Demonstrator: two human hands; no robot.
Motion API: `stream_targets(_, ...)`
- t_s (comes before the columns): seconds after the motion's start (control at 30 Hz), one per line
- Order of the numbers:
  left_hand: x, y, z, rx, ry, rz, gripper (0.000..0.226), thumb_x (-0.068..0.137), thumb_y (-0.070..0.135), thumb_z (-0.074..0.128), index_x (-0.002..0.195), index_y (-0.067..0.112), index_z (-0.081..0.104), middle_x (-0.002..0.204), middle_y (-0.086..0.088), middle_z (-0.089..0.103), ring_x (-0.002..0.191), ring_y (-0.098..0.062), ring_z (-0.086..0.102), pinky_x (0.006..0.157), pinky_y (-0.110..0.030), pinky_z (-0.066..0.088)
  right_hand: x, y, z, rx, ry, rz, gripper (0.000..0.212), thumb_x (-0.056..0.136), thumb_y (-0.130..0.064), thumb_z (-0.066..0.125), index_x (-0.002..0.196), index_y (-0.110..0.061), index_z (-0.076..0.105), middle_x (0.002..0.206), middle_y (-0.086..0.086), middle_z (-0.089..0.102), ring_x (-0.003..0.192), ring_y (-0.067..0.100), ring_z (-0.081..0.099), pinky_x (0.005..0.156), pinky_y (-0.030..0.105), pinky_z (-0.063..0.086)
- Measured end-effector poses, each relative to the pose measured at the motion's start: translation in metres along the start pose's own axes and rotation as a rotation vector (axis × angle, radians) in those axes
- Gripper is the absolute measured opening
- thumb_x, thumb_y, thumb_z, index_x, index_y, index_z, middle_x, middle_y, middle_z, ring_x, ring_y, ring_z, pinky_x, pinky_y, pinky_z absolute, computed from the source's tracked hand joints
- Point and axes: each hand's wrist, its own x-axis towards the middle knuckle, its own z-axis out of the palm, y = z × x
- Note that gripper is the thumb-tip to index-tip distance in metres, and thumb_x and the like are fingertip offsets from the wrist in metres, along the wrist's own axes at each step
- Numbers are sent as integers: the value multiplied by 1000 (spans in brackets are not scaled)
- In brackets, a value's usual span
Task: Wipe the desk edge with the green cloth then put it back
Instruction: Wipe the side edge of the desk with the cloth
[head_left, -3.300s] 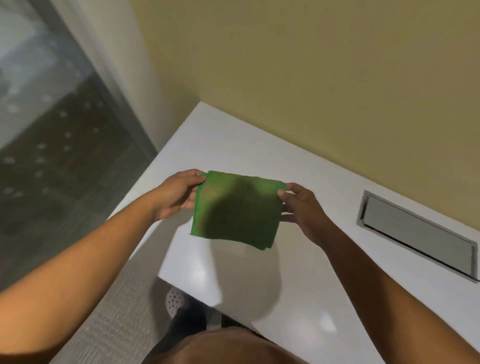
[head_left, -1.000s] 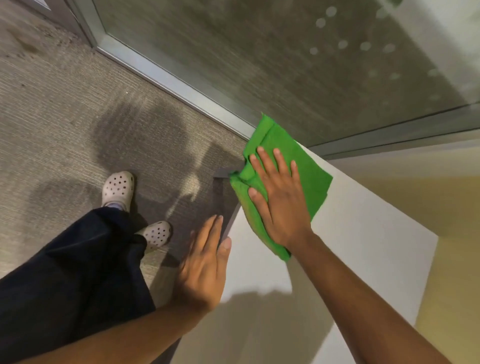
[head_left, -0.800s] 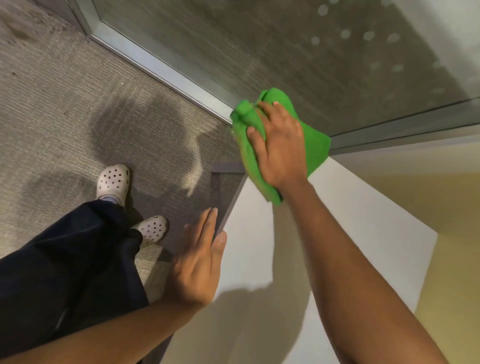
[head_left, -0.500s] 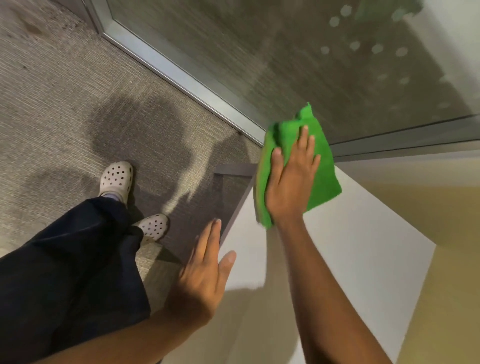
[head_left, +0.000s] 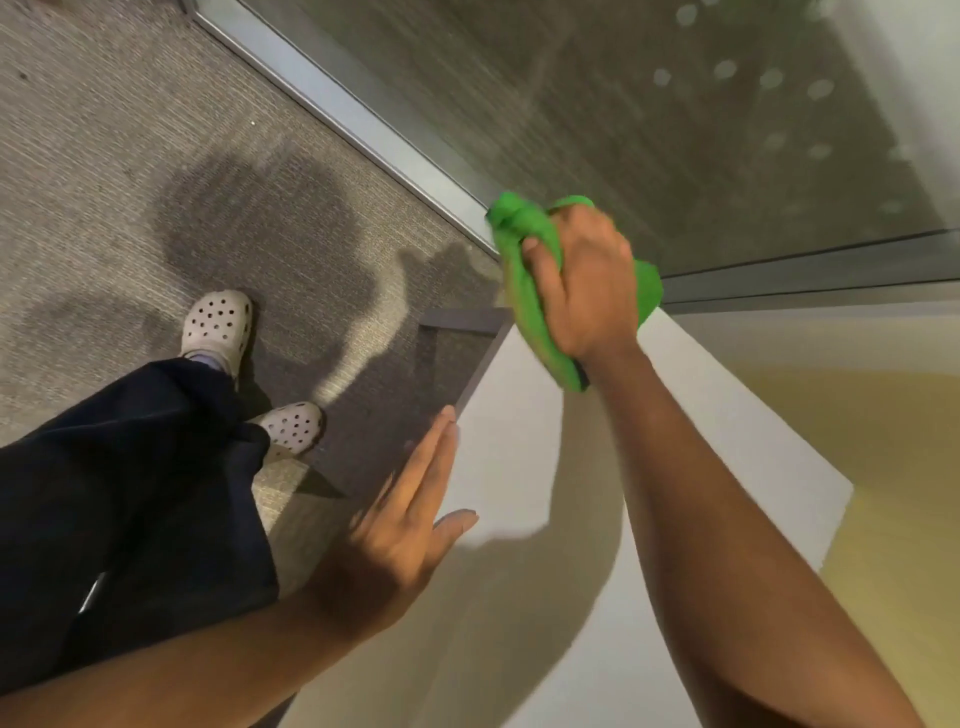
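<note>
Soft green cloth (head_left: 524, 291), smooth matt white desk (head_left: 519, 441), ribbed grey carpet (head_left: 104, 156), perforated rubbery clogs (head_left: 218, 325)

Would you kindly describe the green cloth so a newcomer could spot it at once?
Find the white desk and follow it to its far corner beside the glass wall. There the right hand grips the green cloth, bunched up, the only bright green thing in view.
</note>
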Motion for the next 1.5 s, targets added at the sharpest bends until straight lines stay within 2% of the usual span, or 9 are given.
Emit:
stream_targets(0.1, -2, -1, 7, 116, 23, 193, 54, 110, 24, 59, 157, -1, 46, 172, -20, 36, 161, -36, 33, 122, -54, 45, 1, 0, 6, 71, 74, 105, 40, 110, -36, 39, 126, -9, 65, 132, 13, 66, 138, 36, 54, 112, 46, 42)
stream_targets(0.27, 1, -1, 3, 143, -53, 318, 58, 108, 25, 46, 158, -4, 41, 173, -18, 33, 165, -32, 24, 132, -52, 29, -70, 11, 12, 131, -35, -72, 55, 113, -39, 35, 166, -31, 24, 176, -11, 24, 167, 21, 10, 135, 42, 2)
stream_targets(0.47, 3, 1, -1, 65, -102, 285, 68, 100, 30, 60, 157, -3, 43, 174, -17, 31, 166, -29, 22, 137, -45, 16, -151, 62, 2, 16, -207, -206, 60, 112, -50, 26, 168, -33, 13, 178, -8, 16, 167, 30, 9, 135, 52, 1)
stream_targets(0.73, 7, 3, -6, 362, -152, 302, 83, 94, 43, 61, 157, -9, 40, 170, -27, 35, 159, -37, 36, 129, -50, 23, -96, 63, -7, -121, -399, -798, 62, 111, -54, 15, 169, -31, 15, 179, -12, 11, 166, 29, 10, 133, 57, 2)
stream_targets(0.83, 8, 3, -8, 385, -158, 298, 82, 97, 42, 59, 158, -10, 37, 171, -28, 33, 159, -39, 35, 129, -51, 22, -56, 43, -6, -168, -357, -840, 61, 110, -54, 21, 164, -27, 33, 169, -5, 40, 161, 30, 30, 133, 56, 7)
stream_targets(1.0, 8, 2, -9, 336, -182, 272, 83, 96, 46, 63, 158, -4, 42, 172, -22, 32, 160, -35, 32, 127, -48, 26, -7, 18, 1, -173, -321, -1015, 60, 109, -53, 32, 104, -5, 66, 95, 10, 69, 93, 33, 64, 114, 51, 40)
stream_targets(1.23, 8, 0, -7, 343, -199, 272, 81, 100, 44, 58, 160, -6, 36, 174, -24, 27, 163, -35, 26, 129, -49, 22, 33, 35, -22, -160, -256, -488, 62, 106, -46, 36, 106, 6, 71, 102, 22, 68, 106, 42, 62, 119, 54, 37)
stream_targets(1.33, 9, -1, -8, 345, -214, 277, 82, 99, 46, 58, 160, -5, 36, 173, -24, 28, 163, -36, 27, 130, -48, 20, -9, 14, -10, -143, -263, -682, 54, 104, -42, 47, 106, 6, 73, 108, 22, 74, 119, 36, 60, 131, 42, 20)
stream_targets(1.5, 12, 0, -13, 335, -231, 276, 84, 95, 49, 64, 157, -3, 44, 171, -22, 35, 160, -35, 33, 127, -48, 22, -12, 12, -4, -162, -349, -950, 66, 109, -52, 31, 100, -2, 73, 95, 12, 73, 95, 35, 70, 109, 46, 38)
